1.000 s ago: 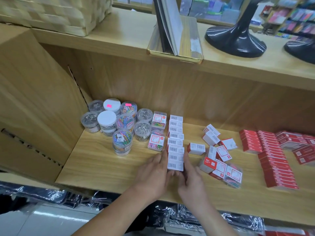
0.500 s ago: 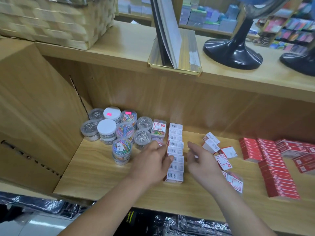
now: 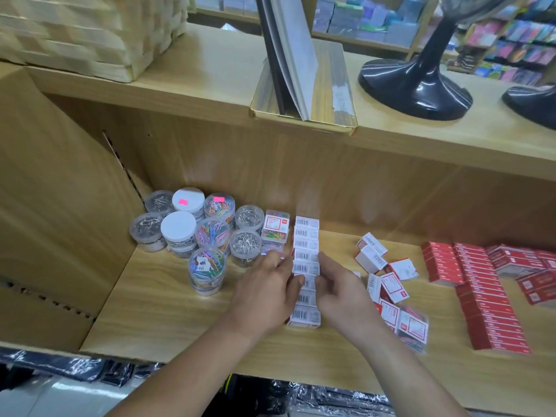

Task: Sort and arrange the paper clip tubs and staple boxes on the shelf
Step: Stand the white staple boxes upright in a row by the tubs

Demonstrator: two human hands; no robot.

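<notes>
- Underneath left hand [image 3: 267,291] and right hand [image 3: 343,293] lies the shelf [image 3: 168,311].
- Staple boxes [image 3: 306,245] run in a row between them.
- Paper clip tubs [image 3: 179,227] cluster left of both.
- Bent fingers [image 3: 293,279] touch that row; how closed each grip is, I cannot tell.

The person's left hand [image 3: 264,293] and right hand [image 3: 346,296] are bare, and both forearms [image 3: 186,374] are bare too, slim and smooth, uncovered from the wrists down to where the view cuts them off
</notes>
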